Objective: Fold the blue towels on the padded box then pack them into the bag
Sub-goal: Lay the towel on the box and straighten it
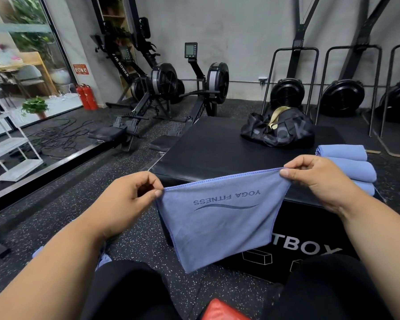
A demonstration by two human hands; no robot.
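Head view: the left hand (127, 199) and right hand (319, 179) each pinch a top corner of a blue towel (219, 218), stretched between them and hanging in front of the padded box (208, 144). Just beyond the right-hand grip, folded towels (349, 167) lie stacked on the box's right edge. Farther past both grips, the black bag (280, 129) sits on the box.

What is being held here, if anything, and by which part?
A blue towel, pinched at its two top corners: left hand on one corner, right hand on the other. It hangs between them.
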